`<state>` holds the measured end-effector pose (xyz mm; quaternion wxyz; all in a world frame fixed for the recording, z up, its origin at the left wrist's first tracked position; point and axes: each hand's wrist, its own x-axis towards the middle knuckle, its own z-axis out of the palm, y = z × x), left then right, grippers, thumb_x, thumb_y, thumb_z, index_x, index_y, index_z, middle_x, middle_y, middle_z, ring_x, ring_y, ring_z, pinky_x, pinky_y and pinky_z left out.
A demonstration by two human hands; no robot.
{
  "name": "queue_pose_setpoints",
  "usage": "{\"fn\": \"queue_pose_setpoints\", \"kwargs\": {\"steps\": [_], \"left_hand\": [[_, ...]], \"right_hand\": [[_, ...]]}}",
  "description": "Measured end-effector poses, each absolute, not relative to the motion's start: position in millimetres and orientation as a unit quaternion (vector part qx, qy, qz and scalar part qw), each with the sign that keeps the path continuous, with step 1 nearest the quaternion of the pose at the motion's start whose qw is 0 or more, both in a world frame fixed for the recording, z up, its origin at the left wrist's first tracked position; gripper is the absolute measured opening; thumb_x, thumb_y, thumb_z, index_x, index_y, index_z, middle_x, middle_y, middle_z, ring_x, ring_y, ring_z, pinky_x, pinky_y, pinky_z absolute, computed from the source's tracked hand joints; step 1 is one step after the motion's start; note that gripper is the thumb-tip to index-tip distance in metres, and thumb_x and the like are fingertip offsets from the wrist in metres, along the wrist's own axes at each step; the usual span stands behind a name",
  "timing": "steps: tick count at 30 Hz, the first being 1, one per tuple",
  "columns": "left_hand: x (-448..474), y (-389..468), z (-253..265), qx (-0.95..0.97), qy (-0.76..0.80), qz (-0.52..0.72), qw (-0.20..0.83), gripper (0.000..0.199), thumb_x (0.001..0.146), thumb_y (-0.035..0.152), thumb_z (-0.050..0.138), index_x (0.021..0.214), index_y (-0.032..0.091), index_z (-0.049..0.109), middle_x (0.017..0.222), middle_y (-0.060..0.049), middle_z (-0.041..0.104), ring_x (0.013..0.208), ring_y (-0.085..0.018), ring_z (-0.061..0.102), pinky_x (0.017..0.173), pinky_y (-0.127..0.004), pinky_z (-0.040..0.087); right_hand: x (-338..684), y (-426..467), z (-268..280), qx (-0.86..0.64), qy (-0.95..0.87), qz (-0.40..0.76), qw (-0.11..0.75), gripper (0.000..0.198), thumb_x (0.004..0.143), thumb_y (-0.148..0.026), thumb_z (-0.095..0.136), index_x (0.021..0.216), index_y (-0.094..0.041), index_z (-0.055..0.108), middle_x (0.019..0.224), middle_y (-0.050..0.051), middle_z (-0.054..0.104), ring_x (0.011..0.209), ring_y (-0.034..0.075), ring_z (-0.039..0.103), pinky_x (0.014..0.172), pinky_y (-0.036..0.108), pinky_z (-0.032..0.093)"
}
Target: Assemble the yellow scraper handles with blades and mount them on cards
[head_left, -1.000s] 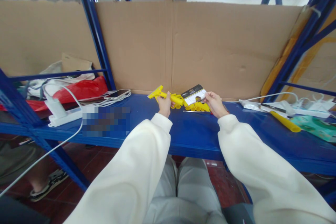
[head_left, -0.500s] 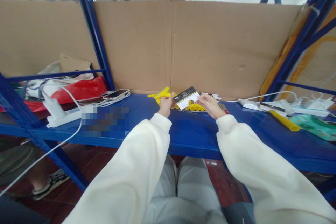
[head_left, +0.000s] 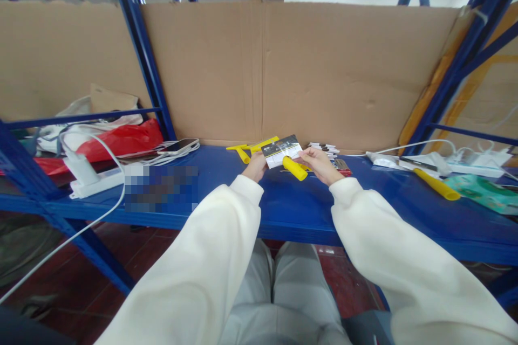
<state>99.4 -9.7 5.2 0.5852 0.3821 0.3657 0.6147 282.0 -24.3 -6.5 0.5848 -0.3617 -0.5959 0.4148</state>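
A printed black-and-white card (head_left: pixel 281 151) is held up, tilted, above the blue shelf. My left hand (head_left: pixel 256 166) is closed on its left edge. On the other side, my right hand (head_left: pixel 319 164) pinches near the card's right edge. A yellow tube-shaped piece (head_left: pixel 295 168) lies across the card's lower edge, close to my right fingertips; whether they also grip it I cannot tell. Behind my left hand are more yellow pieces (head_left: pixel 243 153), one with a T-shaped end. A stack of thin white items with dark ends (head_left: pixel 324 149) sits behind my right hand.
A blue metal shelf (head_left: pixel 299 221) is backed by cardboard (head_left: pixel 324 75). To the left are a white power strip (head_left: pixel 97 180), a phone (head_left: pixel 184 145) with cables and a red bag (head_left: pixel 121 137). Another yellow tube (head_left: pixel 437 184) and a green packet (head_left: pixel 483 191) lie right.
The card has shifted slightly left and lower, along with my hands. One yellow tube now shows in front of its lower edge, where several yellow curved ends showed before.
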Motion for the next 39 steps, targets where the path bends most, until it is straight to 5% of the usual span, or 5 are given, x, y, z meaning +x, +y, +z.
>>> {"fn": "queue_pose_setpoints", "kwargs": {"steps": [12,29,34,39], "left_hand": [[99,-6,2,0.424,0.405,0.584,0.562,0.002,0.073,0.020,0.065,0.074,0.019,0.066,0.069,-0.004,0.072,0.077,-0.021,0.071,0.063,-0.027,0.053],[102,-20,15,0.477,0.377,0.542,0.580,0.046,0.095,0.056,0.045,0.089,0.019,0.071,0.099,-0.011,0.075,0.105,-0.024,0.065,0.083,-0.034,0.050],[101,-15,5,0.487,0.413,0.562,0.525,0.023,0.078,0.039,0.076,0.085,0.018,0.070,0.092,-0.008,0.074,0.096,-0.022,0.067,0.081,-0.032,0.052],[101,-16,7,0.448,0.397,0.573,0.559,0.007,0.082,0.019,0.071,0.087,0.015,0.068,0.089,-0.007,0.073,0.096,-0.020,0.069,0.085,-0.034,0.056]], "right_hand": [[284,-20,-9,-0.364,-0.590,0.397,0.602,0.048,0.059,-0.059,0.088,0.066,-0.023,0.056,0.074,0.001,0.073,0.085,0.022,0.075,0.088,0.039,0.060],[284,-14,-14,-0.382,-0.533,0.383,0.651,0.039,0.065,-0.049,0.088,0.068,-0.024,0.058,0.079,0.003,0.076,0.089,0.022,0.075,0.095,0.041,0.058],[280,-18,-13,-0.374,-0.534,0.415,0.635,0.028,0.071,-0.035,0.085,0.075,-0.022,0.060,0.083,0.002,0.076,0.093,0.020,0.075,0.097,0.037,0.058],[277,-18,-14,-0.354,-0.539,0.404,0.649,0.040,0.064,-0.025,0.085,0.093,-0.025,0.058,0.103,0.001,0.074,0.100,0.019,0.073,0.102,0.039,0.055]]}}
